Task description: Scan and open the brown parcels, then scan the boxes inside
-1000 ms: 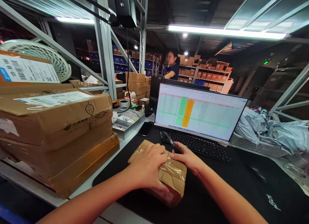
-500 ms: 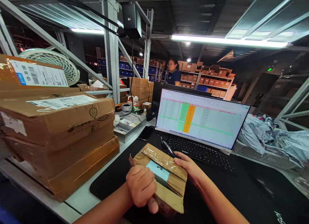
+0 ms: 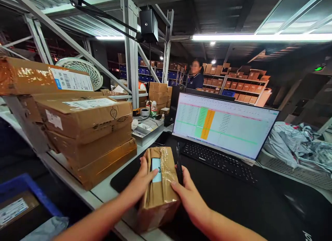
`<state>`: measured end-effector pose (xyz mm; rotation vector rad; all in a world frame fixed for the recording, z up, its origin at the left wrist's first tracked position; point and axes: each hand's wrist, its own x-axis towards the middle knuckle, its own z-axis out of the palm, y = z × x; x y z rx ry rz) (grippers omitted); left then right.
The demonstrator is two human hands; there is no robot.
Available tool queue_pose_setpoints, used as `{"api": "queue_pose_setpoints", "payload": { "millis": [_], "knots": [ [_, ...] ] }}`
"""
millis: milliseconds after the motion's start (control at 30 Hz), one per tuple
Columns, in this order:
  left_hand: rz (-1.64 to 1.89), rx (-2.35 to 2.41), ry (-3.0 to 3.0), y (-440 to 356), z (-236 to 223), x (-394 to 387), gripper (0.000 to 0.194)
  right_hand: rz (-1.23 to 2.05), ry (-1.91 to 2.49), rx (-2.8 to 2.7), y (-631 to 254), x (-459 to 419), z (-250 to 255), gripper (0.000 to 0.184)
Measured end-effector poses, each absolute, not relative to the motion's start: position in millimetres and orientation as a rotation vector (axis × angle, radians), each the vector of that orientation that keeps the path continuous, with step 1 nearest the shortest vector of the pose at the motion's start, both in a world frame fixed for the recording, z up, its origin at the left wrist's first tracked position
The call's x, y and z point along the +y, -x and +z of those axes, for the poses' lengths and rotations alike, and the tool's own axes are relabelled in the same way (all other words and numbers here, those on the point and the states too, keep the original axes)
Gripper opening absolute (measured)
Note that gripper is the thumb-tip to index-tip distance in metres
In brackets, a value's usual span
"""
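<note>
A small cardboard box (image 3: 167,175) with shiny clear tape is held between my two hands above the black desk mat. Its top flaps meet unevenly, and a light blue patch with a black curved mark (image 3: 156,175) shows between them. My left hand (image 3: 142,180) grips the left side, thumb on the top by the blue patch. On the right side my right hand (image 3: 188,189) holds the box with its thumb on the top edge. A black pen (image 3: 178,161) stands up between that hand's fingers and the box. The fingertips behind the box are hidden.
Large cardboard boxes (image 3: 88,140) are stacked at left, above a blue crate (image 3: 33,189). Ahead are a monitor (image 3: 233,126), a keyboard (image 3: 218,161) and a grey tray (image 3: 153,130). Plastic bags (image 3: 293,140) fill a basket at right. A person (image 3: 195,80) is behind the monitor.
The box has turned and now points away from me, its front end showing. My left hand has gone from a fist over the box to gripping its left side. The view has swung left.
</note>
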<state>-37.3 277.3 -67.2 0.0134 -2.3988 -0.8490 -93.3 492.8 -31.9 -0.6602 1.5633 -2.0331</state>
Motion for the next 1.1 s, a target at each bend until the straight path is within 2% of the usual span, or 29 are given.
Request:
{"api": "queue_pose_setpoints", "payload": {
  "millis": [133,233,433,667,767,933,1000,1100],
  "knots": [
    [-1.507,-2.606,0.010,35,-5,250,0.060,-2.152,0.589,1.378,84,492,-41,0.058],
    [-1.631,-2.725,-0.034,36,23,247,0.060,-2.203,0.539,1.385,92,497,-41,0.058],
    [-1.420,-2.886,0.125,65,50,236,0.046,-2.185,0.628,1.500,101,517,-31,0.057],
    [-1.197,-3.301,0.551,99,79,245,0.034,-1.864,1.007,2.080,122,560,-26,0.045],
    [-0.878,-3.261,0.618,87,74,262,0.035,-1.524,1.341,2.459,130,582,-30,0.037],
    [-0.246,-2.852,0.243,29,38,284,0.046,-0.964,1.846,2.674,143,599,-33,0.037],
    [-0.117,-2.765,0.179,13,24,288,0.050,-0.777,2.011,2.699,146,598,-29,0.036],
    [-0.108,-2.709,0.143,11,10,287,0.049,-0.539,2.204,2.703,148,590,-21,0.034]
  ]
}}
